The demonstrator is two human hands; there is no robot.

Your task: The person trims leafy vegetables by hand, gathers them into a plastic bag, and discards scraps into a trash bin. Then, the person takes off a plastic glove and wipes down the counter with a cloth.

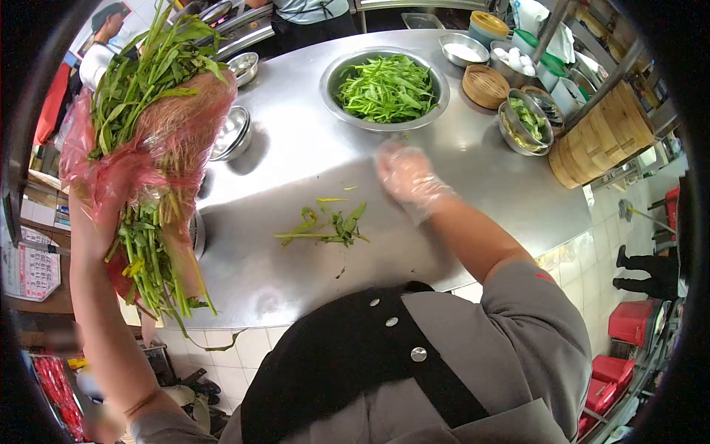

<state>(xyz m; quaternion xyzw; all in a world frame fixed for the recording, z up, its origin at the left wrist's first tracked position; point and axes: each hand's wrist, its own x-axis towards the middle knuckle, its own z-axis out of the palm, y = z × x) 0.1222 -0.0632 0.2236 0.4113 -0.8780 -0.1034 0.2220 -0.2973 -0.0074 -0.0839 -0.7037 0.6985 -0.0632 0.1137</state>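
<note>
Left of the steel bowl (384,126) in the head view, well apart from it: left hand (111,181) holds up a bundle of leafy greens (140,85) part-wrapped in a pink plastic bag (74,148). Fingers are closed round it; plastic and leaves hide how exactly they sit. Right hand (407,176), in a clear plastic glove, is just on the near side of the bowl, over the steel tabletop (414,248). Its fingers look narrow, close together; blurred, so cannot tell if they pinch anything or touch metal. Bowl is heaped with cut greens (388,89). Loose sprigs (344,228) lie nearer than the bowl, slightly left. Nested steel bowls (242,148) also left of the bowl. Right of it: low round bamboo basket (484,85), farther right a tall bamboo steamer (603,152). Behind it: co-worker (310,10), dark apron.
</note>
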